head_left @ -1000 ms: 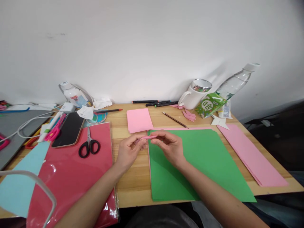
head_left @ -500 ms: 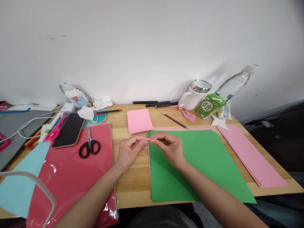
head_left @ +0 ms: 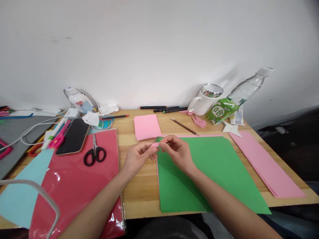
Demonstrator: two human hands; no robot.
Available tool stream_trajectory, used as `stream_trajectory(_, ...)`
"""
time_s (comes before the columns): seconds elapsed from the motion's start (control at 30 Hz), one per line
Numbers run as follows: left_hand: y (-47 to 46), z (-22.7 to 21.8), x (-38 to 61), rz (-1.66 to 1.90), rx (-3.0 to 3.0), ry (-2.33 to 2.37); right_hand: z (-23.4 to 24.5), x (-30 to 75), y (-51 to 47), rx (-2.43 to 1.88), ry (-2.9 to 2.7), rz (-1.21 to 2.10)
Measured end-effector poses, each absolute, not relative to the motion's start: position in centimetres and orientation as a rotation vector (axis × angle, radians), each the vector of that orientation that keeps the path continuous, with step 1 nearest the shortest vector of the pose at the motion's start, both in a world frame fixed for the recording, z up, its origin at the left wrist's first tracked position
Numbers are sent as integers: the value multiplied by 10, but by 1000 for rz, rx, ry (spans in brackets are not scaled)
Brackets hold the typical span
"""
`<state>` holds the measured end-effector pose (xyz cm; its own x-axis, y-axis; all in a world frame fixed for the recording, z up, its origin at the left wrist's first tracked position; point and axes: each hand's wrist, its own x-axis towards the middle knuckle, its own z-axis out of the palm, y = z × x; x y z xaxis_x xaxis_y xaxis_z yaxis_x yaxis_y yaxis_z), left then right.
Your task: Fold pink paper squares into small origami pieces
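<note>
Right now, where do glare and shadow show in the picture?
Head view: glare spots on the red pack; soft shadow on the green paper near the right hand; same view, faint shadow on the wall beside the clear bottle.

You have a small, narrow piece of plain pink paper point(head_left: 155, 145) pinched between your left hand point(head_left: 137, 156) and your right hand point(head_left: 178, 152). It is held up off the surface, roughly level, its right end slightly higher in view. Your grip hides much of it, leaving its full shape unclear.
</note>
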<state>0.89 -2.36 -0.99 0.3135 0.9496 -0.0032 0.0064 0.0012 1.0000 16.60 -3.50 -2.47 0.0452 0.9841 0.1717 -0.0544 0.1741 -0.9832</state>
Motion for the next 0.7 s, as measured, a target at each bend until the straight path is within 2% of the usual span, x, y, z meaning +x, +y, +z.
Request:
stream_trajectory(0.2, -24, -11, 9, 907, 1327, 978, -25, 166, -33, -1009, -1190, 1277)
stream_trajectory(0.43, -29, -8, 9, 915, 1374, 968, -19, 170, -30, -990, -1111, 1338)
stream_trajectory(0.7, -33, -14, 8, 1107, 1623, 1094, -25, 167, -34, -860, -1277, 1192)
